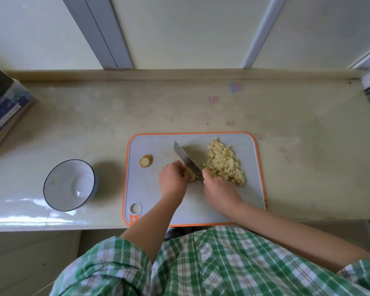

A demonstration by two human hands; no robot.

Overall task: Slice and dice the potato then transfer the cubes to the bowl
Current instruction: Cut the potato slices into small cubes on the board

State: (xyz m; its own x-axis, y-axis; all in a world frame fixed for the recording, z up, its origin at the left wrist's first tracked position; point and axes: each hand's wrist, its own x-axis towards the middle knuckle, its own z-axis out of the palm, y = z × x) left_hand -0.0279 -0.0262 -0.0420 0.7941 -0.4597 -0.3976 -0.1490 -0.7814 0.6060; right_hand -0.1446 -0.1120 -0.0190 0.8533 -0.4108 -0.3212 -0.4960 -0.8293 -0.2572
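A grey cutting board with an orange rim lies on the counter in front of me. My left hand holds a small potato piece down on the board, fingers curled over it. My right hand grips the handle of a cleaver-like knife, whose blade rests against the piece's right side. A heap of pale potato cubes sits to the right of the blade. A potato end slice lies alone at the board's left. The white bowl stands left of the board.
The beige counter runs to a low back ledge and a wall. A box with a dark top sits at the far left. The counter's front edge is just below the board, near my checked shirt.
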